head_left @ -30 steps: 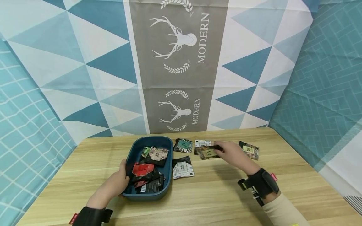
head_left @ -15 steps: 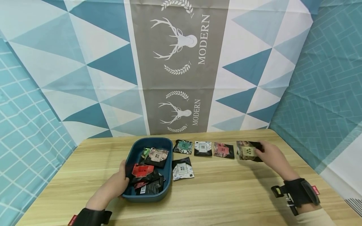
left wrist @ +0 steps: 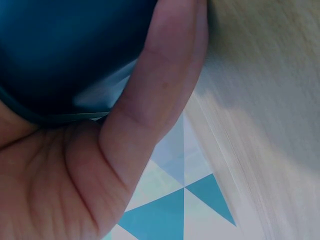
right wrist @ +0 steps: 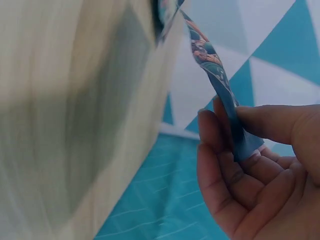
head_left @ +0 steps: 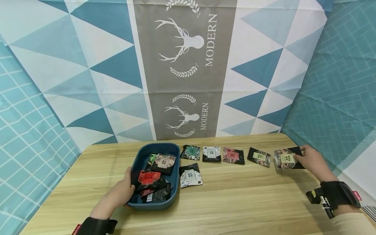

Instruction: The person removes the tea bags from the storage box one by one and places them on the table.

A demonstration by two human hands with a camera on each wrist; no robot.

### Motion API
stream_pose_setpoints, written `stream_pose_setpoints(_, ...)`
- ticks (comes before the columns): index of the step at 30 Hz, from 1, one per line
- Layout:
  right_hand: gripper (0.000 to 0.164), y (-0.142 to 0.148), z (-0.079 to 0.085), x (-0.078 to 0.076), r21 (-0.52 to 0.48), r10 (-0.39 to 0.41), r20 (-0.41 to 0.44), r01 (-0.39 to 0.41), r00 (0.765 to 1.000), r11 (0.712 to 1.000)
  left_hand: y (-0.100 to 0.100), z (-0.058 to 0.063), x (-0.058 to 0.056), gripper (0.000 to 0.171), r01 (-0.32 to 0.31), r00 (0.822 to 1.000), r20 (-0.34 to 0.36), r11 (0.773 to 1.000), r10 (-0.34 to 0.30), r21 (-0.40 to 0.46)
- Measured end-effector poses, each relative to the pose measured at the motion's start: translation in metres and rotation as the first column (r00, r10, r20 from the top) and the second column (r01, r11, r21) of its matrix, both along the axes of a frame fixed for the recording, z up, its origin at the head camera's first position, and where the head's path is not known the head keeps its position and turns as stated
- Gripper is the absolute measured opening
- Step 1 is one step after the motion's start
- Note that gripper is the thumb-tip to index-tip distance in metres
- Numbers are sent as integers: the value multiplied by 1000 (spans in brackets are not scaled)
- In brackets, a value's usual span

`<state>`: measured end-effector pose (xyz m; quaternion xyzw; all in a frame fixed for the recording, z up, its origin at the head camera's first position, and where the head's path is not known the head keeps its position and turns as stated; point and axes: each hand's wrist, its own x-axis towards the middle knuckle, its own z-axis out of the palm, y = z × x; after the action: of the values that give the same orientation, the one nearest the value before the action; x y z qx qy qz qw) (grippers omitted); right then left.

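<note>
At the right end of the row, my right hand (head_left: 313, 163) pinches a black sachet (head_left: 286, 158) with a yellowish label by its right edge. The right wrist view shows the sachet (right wrist: 210, 62) edge-on, between the thumb and the fingers. My left hand (head_left: 124, 187) grips the left side of a dark blue plastic bin (head_left: 173, 195), its palm against the rim in the left wrist view. Several sachets lie heaped in the bin, among them a red one (head_left: 148, 178) and a beige-labelled one (head_left: 164, 162). The fingers beneath the bin's edge are mostly hidden.
Right of the bin, a row of sachets lies on the wooden table (head_left: 235, 202): green (head_left: 191, 152), white (head_left: 211, 154), red-labelled (head_left: 233, 155) and yellow-green-labelled (head_left: 259, 157). Another white sachet (head_left: 190, 175) lies nearer, close beside the bin. Patterned cloth (head_left: 117, 65) stands behind the table.
My right hand has carried the sachet rightward, from over the row's middle, past the yellow-green-labelled one, to the row's right end. My left hand and the bin have stayed put.
</note>
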<state>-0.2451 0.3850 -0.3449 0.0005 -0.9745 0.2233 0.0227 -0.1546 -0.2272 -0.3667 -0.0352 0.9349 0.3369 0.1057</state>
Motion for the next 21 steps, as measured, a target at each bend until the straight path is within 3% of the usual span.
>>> stream_pose_setpoints(4,60,11,-5,-10,11,-7,29,6,1000,1000,-1,0,1,64,-9,1000,2,1000,9,1)
stream_pose_setpoints(8,31,14,-13,-18,-6,-12,38,12,999,1000,0,0,1,64,-5,1000,9,1000,5,0)
stream_pose_setpoints(14,40,16,-30,-22,-14,-18,46,19,999,1000,1,0,2,64,-11,1000,16,1000,11,-1)
stream_pose_setpoints(19,22,17,-37,-24,14,-45,104,43,994,999,1,-1,1,64,-12,1000,14,1000,12,-5)
stream_pose_setpoints(21,26,18,-37,-26,28,-41,118,38,992,999,1,-1,1,65,-5,1000,3,1000,5,-14)
